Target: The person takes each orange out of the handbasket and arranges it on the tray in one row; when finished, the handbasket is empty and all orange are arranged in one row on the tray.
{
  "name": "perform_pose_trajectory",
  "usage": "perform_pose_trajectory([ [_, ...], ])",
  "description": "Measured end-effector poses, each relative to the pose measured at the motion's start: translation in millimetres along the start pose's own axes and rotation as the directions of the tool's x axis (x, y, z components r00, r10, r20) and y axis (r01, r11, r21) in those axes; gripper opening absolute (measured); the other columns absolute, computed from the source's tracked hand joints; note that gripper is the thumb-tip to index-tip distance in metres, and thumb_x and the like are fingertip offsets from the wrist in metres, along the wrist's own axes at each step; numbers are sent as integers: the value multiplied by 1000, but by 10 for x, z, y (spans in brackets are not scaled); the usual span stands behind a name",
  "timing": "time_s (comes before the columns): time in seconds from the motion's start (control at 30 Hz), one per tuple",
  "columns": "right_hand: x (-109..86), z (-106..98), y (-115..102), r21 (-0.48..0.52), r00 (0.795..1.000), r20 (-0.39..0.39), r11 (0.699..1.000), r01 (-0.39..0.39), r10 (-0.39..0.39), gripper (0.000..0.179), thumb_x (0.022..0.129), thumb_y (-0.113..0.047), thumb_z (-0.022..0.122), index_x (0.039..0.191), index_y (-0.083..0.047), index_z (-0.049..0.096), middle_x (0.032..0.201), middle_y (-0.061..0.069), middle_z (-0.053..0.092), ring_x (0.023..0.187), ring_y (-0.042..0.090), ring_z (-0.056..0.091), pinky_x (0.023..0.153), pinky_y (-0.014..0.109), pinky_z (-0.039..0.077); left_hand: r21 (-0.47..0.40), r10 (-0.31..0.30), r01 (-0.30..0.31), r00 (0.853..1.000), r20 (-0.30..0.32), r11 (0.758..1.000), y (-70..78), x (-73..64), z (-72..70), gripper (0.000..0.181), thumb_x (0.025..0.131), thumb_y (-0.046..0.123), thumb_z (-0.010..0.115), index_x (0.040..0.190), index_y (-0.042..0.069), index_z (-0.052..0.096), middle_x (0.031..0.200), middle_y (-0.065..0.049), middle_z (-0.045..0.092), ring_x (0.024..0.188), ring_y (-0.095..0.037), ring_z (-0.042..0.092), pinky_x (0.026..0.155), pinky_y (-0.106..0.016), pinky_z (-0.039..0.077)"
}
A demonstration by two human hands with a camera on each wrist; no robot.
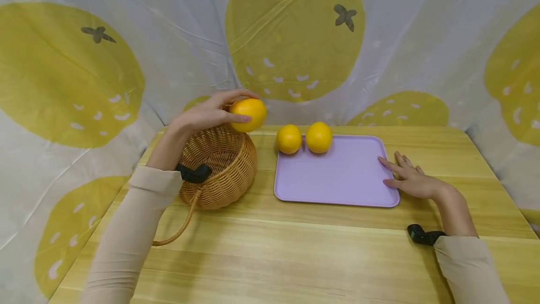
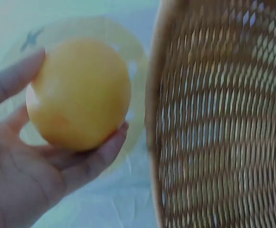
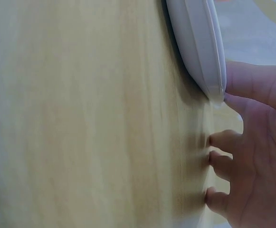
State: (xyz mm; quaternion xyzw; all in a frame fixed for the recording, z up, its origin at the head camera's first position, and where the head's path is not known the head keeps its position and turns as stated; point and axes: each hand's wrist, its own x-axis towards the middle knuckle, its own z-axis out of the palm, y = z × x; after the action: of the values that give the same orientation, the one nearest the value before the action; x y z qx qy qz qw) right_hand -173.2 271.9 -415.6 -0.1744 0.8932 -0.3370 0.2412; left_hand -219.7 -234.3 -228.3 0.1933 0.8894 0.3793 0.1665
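Note:
My left hand [image 1: 209, 112] grips an orange [image 1: 248, 114] between thumb and fingers, just above the far rim of a wicker basket [image 1: 229, 183]. In the left wrist view, the orange [image 2: 80, 95] is beside the basket's woven wall [image 2: 218, 123]. Two more oranges, one on the left [image 1: 288, 139] and one on the right [image 1: 318, 137], lie at the far left corner of a lilac tray [image 1: 337, 172]. At the tray's right edge rests my right hand [image 1: 411, 177], thumb and forefinger on the rim, other fingers spread toward the table.
The basket's handle [image 1: 185, 222] droops onto the wooden table [image 1: 270, 257] at the near left. Behind the table hangs a pale curtain [image 1: 181, 27] printed with big yellow fruit. Dark wrist cameras sit on both forearms, the left one [image 1: 196, 173] over the basket.

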Motion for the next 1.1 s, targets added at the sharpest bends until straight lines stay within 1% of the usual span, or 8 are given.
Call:
perform_pose_trajectory([
  [0.17,7,13,10,-4,1000,-1,1000,2,-2,77,106,-35,55,165,-3,16,163,40,-19,149,60,-23,113,78,-16,-11,19,-19,1000,-15,1000,160,168,287,57,98,21,70,151,21,49,149,-9,53,118,-29,58,93,-44,51],
  [0.33,12,13,25,-10,1000,-1,1000,2,-2,77,106,-35,55,165,-3,16,163,40,-19,149,60,-22,113,78,-15,-42,-1,0,1000,-20,999,320,361,571,57,98,23,70,151,20,50,147,-9,55,124,-29,57,99,-44,51],
  [0.47,10,12,26,-12,1000,-1,1000,2,-2,77,106,-35,55,164,-3,17,163,40,-19,149,60,-22,113,78,-15,-74,2,-4,1000,-27,997,408,527,803,58,98,23,70,152,20,49,160,-7,44,130,-27,55,105,-45,49],
  [0.53,6,11,22,-12,1000,-1,1000,3,-3,77,106,-35,55,164,-3,17,163,40,-19,149,60,-22,113,78,-15,-93,13,-16,999,-35,996,441,614,935,58,98,22,70,152,18,49,160,-8,44,130,-26,55,106,-44,49],
  [0.7,-4,4,5,-15,1000,-2,1000,3,-4,77,106,-35,55,164,-3,17,163,41,-19,149,61,-21,113,79,-15,-113,68,-78,994,-88,991,498,863,1334,57,97,22,70,150,13,50,147,-11,55,123,-27,58,104,-41,48],
  [0.87,4,2,2,-15,1000,-3,1000,-1,1,76,106,-35,55,164,-3,18,162,41,-19,149,61,-21,112,79,-16,-117,51,-70,986,-157,991,561,1105,1768,58,96,24,72,150,16,51,148,-9,56,123,-27,58,104,-41,49],
  [1.0,0,7,3,-11,1000,-2,1000,-9,9,76,106,-35,56,164,-4,18,163,40,-19,149,60,-22,112,79,-16,-133,49,-75,982,-184,988,587,1286,2075,58,96,21,72,150,15,50,148,-9,57,123,-28,60,105,-39,50],
  [1.1,-5,9,-3,-9,1000,-2,1000,-12,12,76,106,-35,56,165,-4,18,163,39,-19,150,60,-21,113,78,-16,-173,41,-76,980,-194,982,586,1393,2261,58,97,19,72,151,14,50,148,-10,58,123,-28,61,106,-38,51],
])
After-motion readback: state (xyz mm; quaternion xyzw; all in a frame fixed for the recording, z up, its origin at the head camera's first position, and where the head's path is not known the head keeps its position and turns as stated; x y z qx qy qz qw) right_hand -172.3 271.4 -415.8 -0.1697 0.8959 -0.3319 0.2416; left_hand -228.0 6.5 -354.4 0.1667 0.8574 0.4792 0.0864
